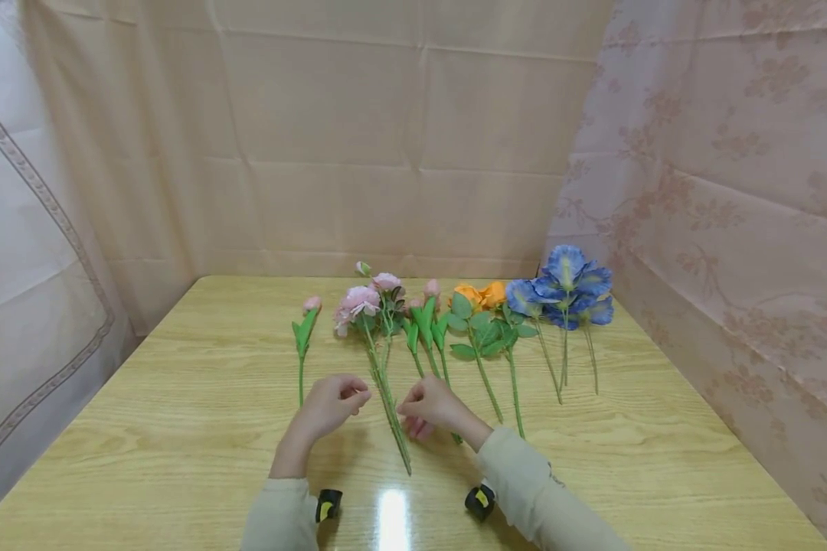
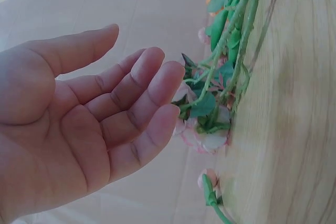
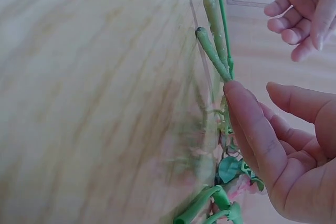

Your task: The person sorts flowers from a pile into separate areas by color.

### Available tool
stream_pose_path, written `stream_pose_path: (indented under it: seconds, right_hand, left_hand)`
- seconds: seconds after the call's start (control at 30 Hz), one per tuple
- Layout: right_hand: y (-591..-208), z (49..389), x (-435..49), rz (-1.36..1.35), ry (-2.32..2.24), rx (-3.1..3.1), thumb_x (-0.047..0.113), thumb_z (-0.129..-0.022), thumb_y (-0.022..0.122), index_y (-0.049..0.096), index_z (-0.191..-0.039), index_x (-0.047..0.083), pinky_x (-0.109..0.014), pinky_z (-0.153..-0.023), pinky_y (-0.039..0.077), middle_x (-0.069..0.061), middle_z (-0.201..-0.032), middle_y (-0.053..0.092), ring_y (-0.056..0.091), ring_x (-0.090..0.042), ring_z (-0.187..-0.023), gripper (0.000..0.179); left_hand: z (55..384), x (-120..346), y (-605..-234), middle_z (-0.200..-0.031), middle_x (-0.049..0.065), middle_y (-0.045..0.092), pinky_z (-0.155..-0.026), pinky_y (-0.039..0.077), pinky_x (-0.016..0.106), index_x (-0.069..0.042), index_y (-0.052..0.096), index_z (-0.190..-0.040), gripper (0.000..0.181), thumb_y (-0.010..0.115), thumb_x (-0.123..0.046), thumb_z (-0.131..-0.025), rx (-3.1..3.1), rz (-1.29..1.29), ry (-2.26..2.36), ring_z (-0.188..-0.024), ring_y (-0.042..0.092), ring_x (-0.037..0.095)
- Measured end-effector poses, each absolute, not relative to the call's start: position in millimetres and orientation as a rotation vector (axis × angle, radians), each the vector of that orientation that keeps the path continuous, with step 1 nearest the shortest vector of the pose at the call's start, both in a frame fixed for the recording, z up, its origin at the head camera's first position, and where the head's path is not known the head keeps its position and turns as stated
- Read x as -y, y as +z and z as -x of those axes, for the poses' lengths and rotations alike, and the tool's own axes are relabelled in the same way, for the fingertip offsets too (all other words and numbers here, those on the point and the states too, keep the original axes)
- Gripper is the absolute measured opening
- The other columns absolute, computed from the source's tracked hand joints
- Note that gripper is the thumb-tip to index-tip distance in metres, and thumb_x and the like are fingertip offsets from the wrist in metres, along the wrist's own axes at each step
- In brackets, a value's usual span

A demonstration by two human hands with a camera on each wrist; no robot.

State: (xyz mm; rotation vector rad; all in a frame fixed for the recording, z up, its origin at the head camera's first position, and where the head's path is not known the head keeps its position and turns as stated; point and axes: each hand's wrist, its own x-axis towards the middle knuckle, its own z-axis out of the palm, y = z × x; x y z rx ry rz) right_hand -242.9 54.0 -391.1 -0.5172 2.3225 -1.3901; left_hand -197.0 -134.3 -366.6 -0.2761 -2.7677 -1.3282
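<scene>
Pink peonies lie on the table with their long green stems pointing toward me. To the left of these stems is my left hand, its palm empty and fingers loosely bent in the left wrist view. On their other side, my right hand has thumb and fingers apart, as the right wrist view shows. Its fingertips are at the stem ends; whether they touch cannot be told. One pink tulip lies at the left. Several more pink tulips lie beyond my right hand, which partly hides their stems.
Orange roses with green leaves lie right of the tulips. Blue flowers lie at the table's far right corner. The wooden table meets a beige curtain behind and a patterned cloth on the right.
</scene>
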Motion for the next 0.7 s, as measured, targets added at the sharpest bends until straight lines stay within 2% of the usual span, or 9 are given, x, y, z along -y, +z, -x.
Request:
stream_pose_path:
  seconds: [0.3, 0.7]
  right_hand:
    - [-391.0, 242.0, -55.3, 0.530, -1.391, -2.302, 0.005, -0.084, 0.060, 0.062, -0.076, -0.009, -0.033, -0.047, 0.051, -0.015, -0.060, 0.060, 0.060, -0.024, -0.049, 0.017]
    - [-392.3, 241.0, -55.6, 0.519, -1.400, -2.291, 0.006, -0.084, 0.060, 0.062, -0.076, -0.009, -0.034, -0.047, 0.051, -0.015, -0.060, 0.060, 0.060, -0.025, -0.050, 0.018]
  left_hand:
    - [201.0, 147.8, -365.9, -0.067, 0.005, 0.056, -0.055, 0.041, 0.028, 0.003, 0.062, -0.095, 0.016, 0.058, -0.010, -0.086, 2.769, 0.204, -1.345, -0.063, 0.055, 0.021]
    - [206.1, 160.2, -365.1, -0.070, 0.006, 0.061, -0.057, 0.044, 0.030, 0.008, 0.060, -0.098, 0.023, 0.062, -0.010, -0.083, 2.808, 0.069, -1.267, -0.062, 0.056, 0.016]
